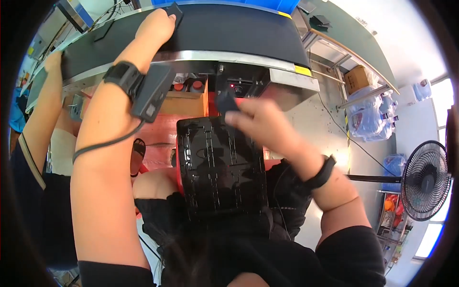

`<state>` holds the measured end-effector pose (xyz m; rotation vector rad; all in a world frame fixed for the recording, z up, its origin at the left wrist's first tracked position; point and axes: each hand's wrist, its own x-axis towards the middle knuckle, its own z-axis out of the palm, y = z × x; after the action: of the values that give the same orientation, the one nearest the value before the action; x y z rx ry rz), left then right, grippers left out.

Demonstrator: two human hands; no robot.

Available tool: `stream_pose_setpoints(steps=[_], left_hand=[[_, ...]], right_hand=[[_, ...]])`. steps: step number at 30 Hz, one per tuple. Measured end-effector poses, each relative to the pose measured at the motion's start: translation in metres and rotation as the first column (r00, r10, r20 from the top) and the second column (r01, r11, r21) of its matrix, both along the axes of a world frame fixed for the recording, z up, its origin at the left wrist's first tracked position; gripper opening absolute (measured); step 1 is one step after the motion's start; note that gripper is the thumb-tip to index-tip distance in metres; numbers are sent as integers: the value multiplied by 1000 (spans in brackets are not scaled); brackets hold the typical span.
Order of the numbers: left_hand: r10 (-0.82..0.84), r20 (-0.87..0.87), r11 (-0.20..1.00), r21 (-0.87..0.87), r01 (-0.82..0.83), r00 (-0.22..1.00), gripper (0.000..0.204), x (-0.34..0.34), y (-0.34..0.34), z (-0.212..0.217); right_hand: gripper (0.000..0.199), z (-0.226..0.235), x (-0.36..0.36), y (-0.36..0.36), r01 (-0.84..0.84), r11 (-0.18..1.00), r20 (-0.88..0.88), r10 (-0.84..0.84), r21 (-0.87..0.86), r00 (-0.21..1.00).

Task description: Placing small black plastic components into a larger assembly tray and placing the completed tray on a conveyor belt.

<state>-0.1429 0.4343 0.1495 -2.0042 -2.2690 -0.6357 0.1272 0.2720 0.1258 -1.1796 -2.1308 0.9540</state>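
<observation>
My left hand [156,27] reaches out over the dark conveyor belt [229,28]. Its fingers are closed on a thin black flat piece [176,13] at the belt's far side. My right hand [267,124], smeared by motion, is above the near right part of a shiny black moulded tray [215,167] on my lap. Between its thumb and fingers is a dark flat piece [226,99], just below the belt's metal edge. A black box-shaped device [154,93] with a cable is strapped to my left forearm, and a black band [321,173] circles my right wrist.
Another dark flat piece [103,31] lies on the belt at left, where a co-worker's arm [44,100] reaches in. A cardboard box [184,101] with red-capped bottles sits under the belt. A black fan [425,181] and a green-topped table [354,38] stand at right.
</observation>
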Motion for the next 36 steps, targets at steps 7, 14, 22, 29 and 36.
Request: stream_pose_setpoints(steps=[7, 14, 22, 29, 36], left_hand=[[-124, 702, 991, 47, 127, 701, 37, 54, -142, -7], [205, 838, 965, -259, 38, 506, 34, 81, -265, -122], [76, 308, 918, -393, 54, 948, 32, 93, -285, -101], [-217, 153, 973, -51, 227, 964, 37, 89, -302, -128], [-324, 45, 946, -10, 325, 945, 40, 77, -308, -131]], right_hand=[[45, -98, 3, -67, 132, 990, 478, -97, -40, 873], [46, -95, -7, -70, 96, 995, 526, -77, -10, 847], [26, -75, 10, -107, -42, 970, 384, -55, 239, 922], [52, -98, 8, -116, -332, 833, 630, -25, 442, 776], [20, -18, -17, -47, -293, 893, 180, 243, 342, 953]])
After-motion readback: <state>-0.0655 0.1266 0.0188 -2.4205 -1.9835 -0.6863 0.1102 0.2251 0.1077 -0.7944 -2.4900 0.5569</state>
